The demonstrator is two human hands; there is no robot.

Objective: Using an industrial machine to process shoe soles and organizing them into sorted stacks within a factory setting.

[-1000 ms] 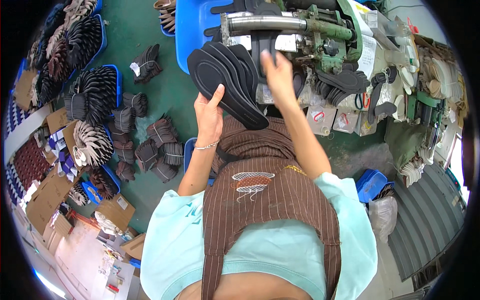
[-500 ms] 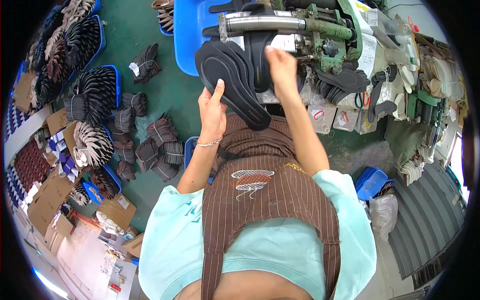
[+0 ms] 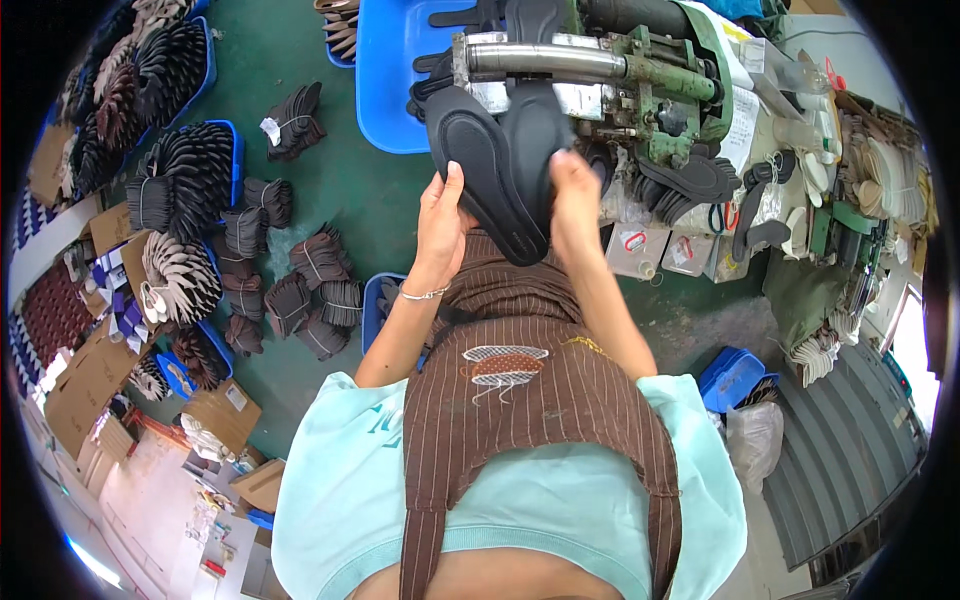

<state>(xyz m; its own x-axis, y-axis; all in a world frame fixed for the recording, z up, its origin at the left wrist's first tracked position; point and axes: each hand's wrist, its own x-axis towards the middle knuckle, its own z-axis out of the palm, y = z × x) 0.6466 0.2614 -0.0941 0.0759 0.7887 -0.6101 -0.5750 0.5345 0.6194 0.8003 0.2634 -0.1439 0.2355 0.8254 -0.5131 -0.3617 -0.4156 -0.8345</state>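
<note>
Black shoe insoles (image 3: 475, 150), seemingly a small stack, lie heel-down in my left hand (image 3: 440, 225), thumb on top and fingers underneath. Beside them a black insole (image 3: 535, 130) reaches up to the metal roller (image 3: 545, 58) of a green machine (image 3: 665, 110). My right hand (image 3: 577, 205) is closed at that insole's right edge, its fingertips smeared by motion. Beyond the roller, another black insole (image 3: 530, 22) sticks out on the far side.
Behind the machine's left end stands a blue tub (image 3: 390, 125) with black insoles. Bundled insoles (image 3: 320, 255) lie on the green floor at left, near more filled blue tubs (image 3: 238, 170). Loose black insoles (image 3: 695, 175) rest on the bench at right.
My right hand has come down from the roller to the lower right edge of an insole. The left hand's insoles have shifted slightly right, and an insole now shows beyond the roller.
</note>
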